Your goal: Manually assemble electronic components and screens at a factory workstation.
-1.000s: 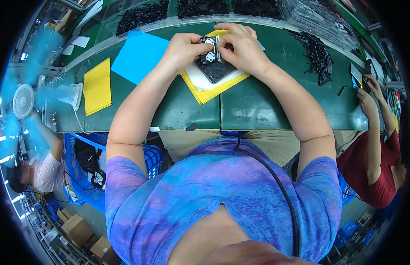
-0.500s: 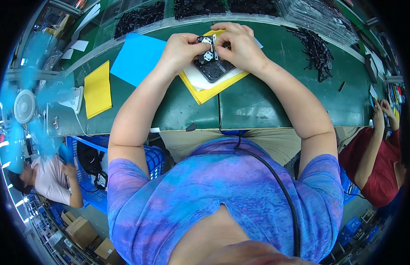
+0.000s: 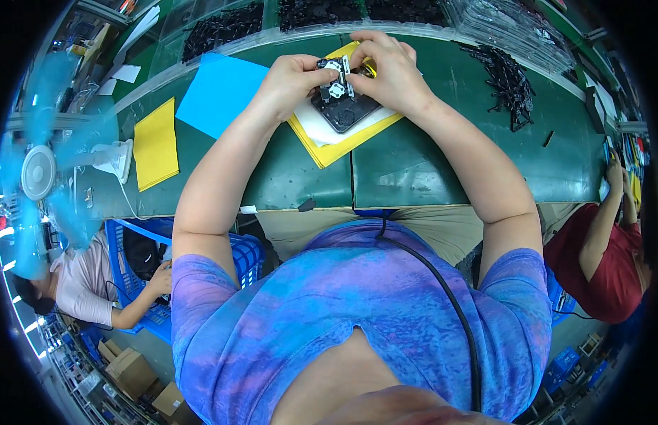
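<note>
Over the green workbench [image 3: 414,170], my left hand [image 3: 290,83] pinches the left side of a small black-and-white mechanical assembly [image 3: 336,90], thumb on top. My right hand [image 3: 394,74] has its curled thumb and forefinger at the assembly's right edge, against a narrow white strip. What the right fingertips grip is partly hidden. Beneath the assembly sits a dark, flat rectangular block [image 3: 345,115], resting on white paper [image 3: 309,122] over yellow sheets [image 3: 323,154].
A blue sheet [image 3: 219,95] and a yellow sheet [image 3: 157,145] lie to the left, near a fan [image 3: 38,172]. Black parts [image 3: 512,88] are heaped at right. Clear trays with dark parts [image 3: 318,14] line the back. People sit at both sides; a blue basket [image 3: 247,255] stands lower left.
My right fingers have lifted and opened slightly at the assembly's right edge. My left hand keeps its hold. The person at left has reached toward the blue basket.
</note>
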`<action>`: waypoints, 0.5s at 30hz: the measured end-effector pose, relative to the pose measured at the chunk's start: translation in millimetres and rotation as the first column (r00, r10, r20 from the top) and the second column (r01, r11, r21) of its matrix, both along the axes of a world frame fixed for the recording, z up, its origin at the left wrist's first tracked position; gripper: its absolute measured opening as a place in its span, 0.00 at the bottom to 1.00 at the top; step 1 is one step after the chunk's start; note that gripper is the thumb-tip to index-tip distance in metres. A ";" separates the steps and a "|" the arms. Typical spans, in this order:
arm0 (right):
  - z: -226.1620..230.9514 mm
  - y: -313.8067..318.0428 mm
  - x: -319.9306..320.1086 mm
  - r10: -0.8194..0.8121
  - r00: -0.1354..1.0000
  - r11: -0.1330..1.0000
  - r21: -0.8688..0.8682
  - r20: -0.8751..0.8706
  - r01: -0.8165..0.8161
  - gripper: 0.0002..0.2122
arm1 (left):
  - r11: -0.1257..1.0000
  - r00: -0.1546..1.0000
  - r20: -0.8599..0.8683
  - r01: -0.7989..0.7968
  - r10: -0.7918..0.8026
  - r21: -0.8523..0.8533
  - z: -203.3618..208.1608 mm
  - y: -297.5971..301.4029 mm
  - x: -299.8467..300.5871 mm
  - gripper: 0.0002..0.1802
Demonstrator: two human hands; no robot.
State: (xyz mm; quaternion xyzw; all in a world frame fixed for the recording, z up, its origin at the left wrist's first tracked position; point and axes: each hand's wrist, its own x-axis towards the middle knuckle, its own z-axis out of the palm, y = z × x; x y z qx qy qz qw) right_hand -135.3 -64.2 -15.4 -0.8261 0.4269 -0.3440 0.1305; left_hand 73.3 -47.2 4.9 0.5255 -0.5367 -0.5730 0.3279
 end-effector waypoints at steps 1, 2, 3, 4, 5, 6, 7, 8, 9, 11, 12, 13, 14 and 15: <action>-0.3 -0.6 -0.7 0.001 1.000 1.000 -0.001 0.001 -0.001 0.06 | 1.000 1.000 -0.008 0.013 -0.013 0.006 -1.5 -1.0 1.2 0.07; -1.3 -1.8 -2.0 -0.012 1.000 1.000 0.007 -0.015 0.012 0.06 | 1.000 1.000 -0.007 0.012 -0.012 0.005 -3.8 -1.9 1.7 0.07; -2.4 -2.6 -3.8 -0.029 0.999 0.999 0.014 -0.031 0.029 0.07 | 1.000 0.999 -0.043 -0.004 0.004 -0.006 -7.1 -3.1 1.0 0.08; -3.6 -3.2 -4.3 -0.031 0.999 0.999 0.014 -0.031 0.031 0.07 | 1.000 0.997 -0.078 -0.021 0.020 -0.018 -9.8 -3.8 0.3 0.08; -5.0 -3.7 -4.2 -0.015 0.999 1.000 0.019 -0.036 0.016 0.07 | 1.000 0.997 -0.078 -0.019 0.018 -0.018 -11.8 -3.9 -1.0 0.08; -5.9 -4.2 -3.8 0.001 0.999 1.000 0.023 -0.040 0.000 0.08 | 0.999 0.994 -0.103 -0.036 0.034 -0.017 -13.7 -4.2 -2.6 0.08; -5.8 -4.7 -3.5 0.000 0.999 1.000 0.023 -0.039 0.001 0.08 | 0.998 0.991 -0.127 -0.053 0.051 -0.016 -14.5 -4.5 -4.1 0.08; -5.4 -5.0 -3.3 0.006 0.999 0.999 0.052 -0.034 -0.004 0.07 | 0.999 0.991 -0.126 -0.052 0.050 -0.016 -14.3 -4.0 -5.5 0.08; -5.1 -5.5 -3.4 0.012 1.000 0.997 0.080 -0.029 -0.009 0.07 | 0.998 0.989 -0.139 -0.056 0.051 -0.033 -13.7 -3.0 -7.1 0.08; -5.0 -5.3 -3.7 0.009 1.000 0.997 0.082 -0.020 -0.007 0.07 | 0.997 0.987 -0.151 -0.060 0.051 -0.050 -12.2 -2.3 -7.4 0.08; -5.0 -5.2 -3.7 0.009 1.000 0.996 0.086 -0.014 -0.008 0.08 | 0.996 0.996 -0.090 -0.010 0.002 -0.089 -11.3 -2.0 -6.0 0.09; -4.8 -5.3 -3.9 0.009 1.000 0.996 0.085 -0.013 -0.008 0.08 | 0.991 0.999 -0.026 0.042 -0.045 -0.126 -10.8 -2.0 -5.3 0.11; -4.5 -5.5 -4.1 0.016 1.000 0.996 0.085 -0.010 -0.015 0.08 | 0.991 0.999 -0.026 0.042 -0.045 -0.126 -10.6 -2.1 -5.6 0.11; -4.3 -5.5 -4.5 0.022 1.000 0.996 0.085 -0.007 -0.021 0.08 | 0.987 0.999 0.012 0.037 -0.035 -0.158 -10.6 -1.9 -6.4 0.11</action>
